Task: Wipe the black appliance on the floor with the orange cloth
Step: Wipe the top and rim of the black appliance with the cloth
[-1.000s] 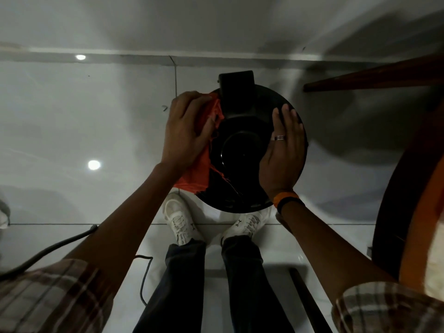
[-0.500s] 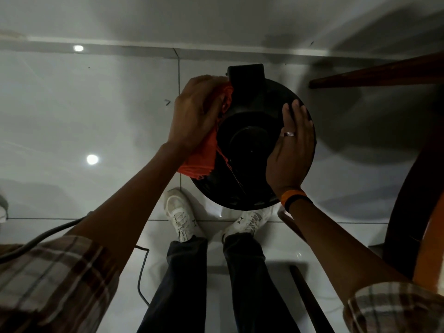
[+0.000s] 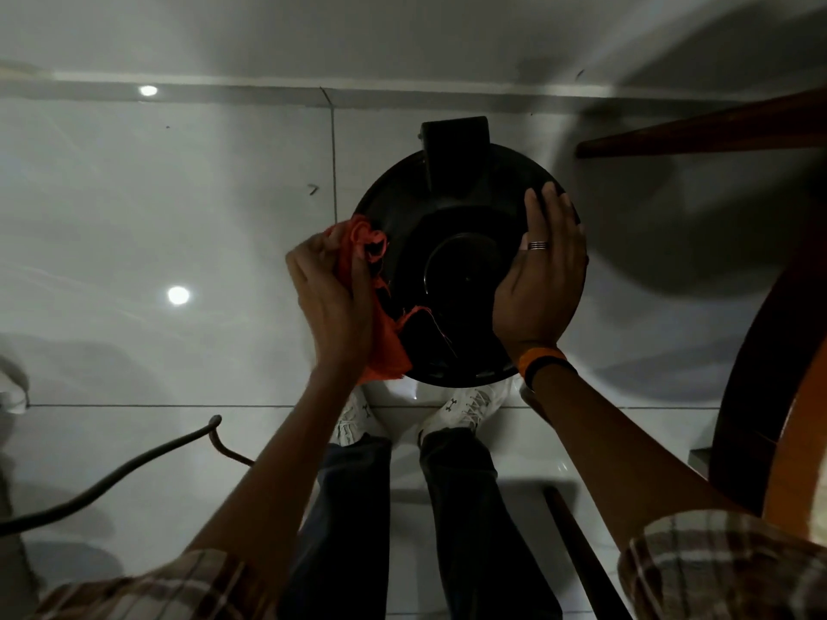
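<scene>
While the left hand grips the bunched orange cloth against the black appliance, the right hand lies flat and open on it; dangling threads could snag.

the scene is dim overall, with a grey cast over the glossy floor tiles. two small round light reflections glare on the tiles, out past the knuckles of the left hand. a broad soft shadow falls on the floor beyond the fingertips of the right hand. the black appliance is nearly featureless in the low light, only faint sheen showing its rings between the two sets of fingers. the orange cloth keeps its colour. the wide lens bends straight lines near the edges, and the sleeves at the bottom corners look soft.
</scene>
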